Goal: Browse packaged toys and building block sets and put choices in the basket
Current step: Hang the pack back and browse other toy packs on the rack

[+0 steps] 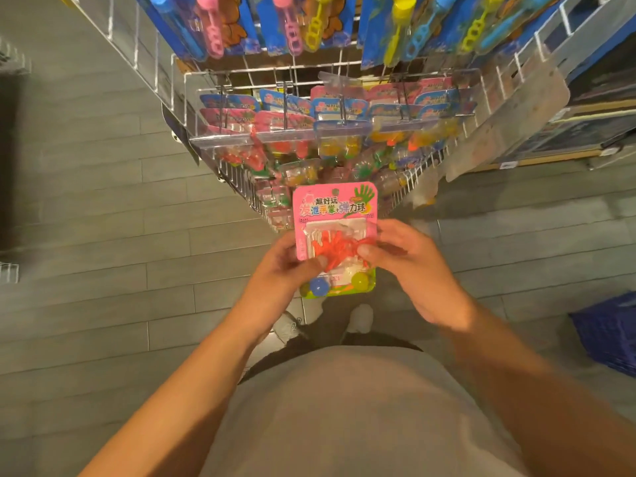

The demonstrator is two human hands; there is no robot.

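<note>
Pink toy pack (335, 235) sits pinched between both hands: left hand (287, 270) grips its left edge, right hand (409, 266) its right, thumbs pressing the blister front.

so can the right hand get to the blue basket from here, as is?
Probably not yet. The right hand is pinching the pink toy pack together with the left hand. The blue basket sits on the floor, low to the right; nothing blocks the way.

Grey plank floor (103, 235) runs under warm indoor light. A white wire display rack (220, 80) stands at the far centre. Dark shelving (592, 108) lines the far right, and a blue crate (609, 335) sits near right.
</note>
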